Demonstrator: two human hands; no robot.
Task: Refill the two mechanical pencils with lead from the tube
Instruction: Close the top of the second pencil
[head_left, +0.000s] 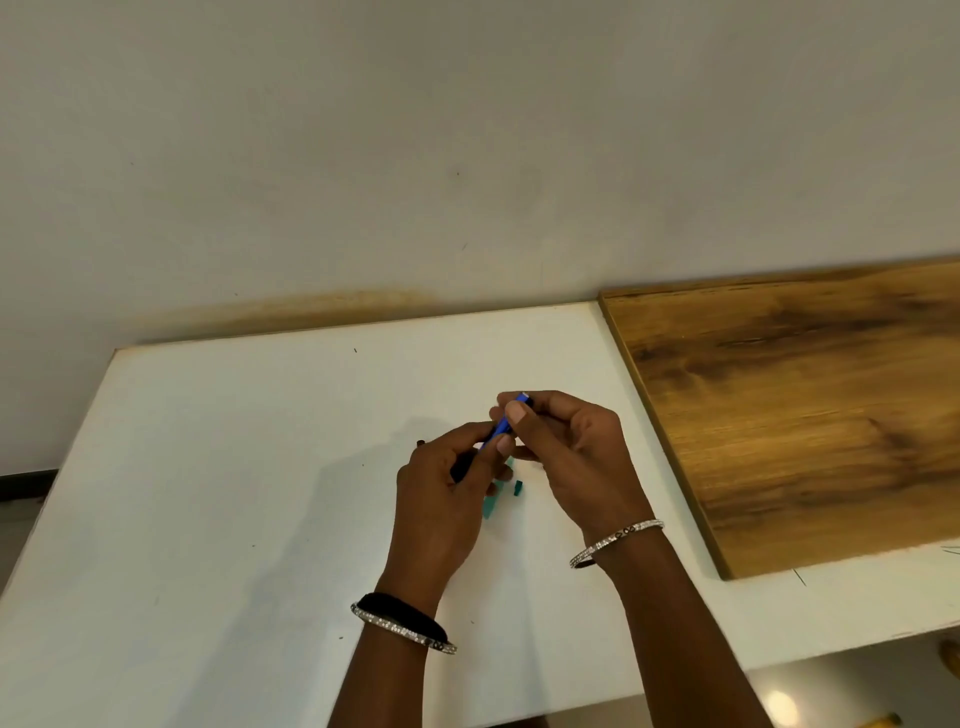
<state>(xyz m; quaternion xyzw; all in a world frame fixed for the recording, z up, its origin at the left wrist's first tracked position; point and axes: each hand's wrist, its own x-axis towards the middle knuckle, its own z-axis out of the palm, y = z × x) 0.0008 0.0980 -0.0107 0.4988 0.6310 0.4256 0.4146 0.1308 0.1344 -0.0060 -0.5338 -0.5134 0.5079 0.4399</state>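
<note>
A blue mechanical pencil is held above the white table between both hands. My left hand grips its lower part, where a dark section shows by the palm. My right hand pinches its upper end with thumb and fingers; a small pale tip shows there. A teal object lies on the table under the hands, mostly hidden, with a small dark green piece beside it. A small dark tip pokes out left of my left hand; I cannot tell what it belongs to.
A wooden board lies on the table's right part, close to my right hand. The wall stands right behind the table's far edge. The table's front edge runs near my forearms.
</note>
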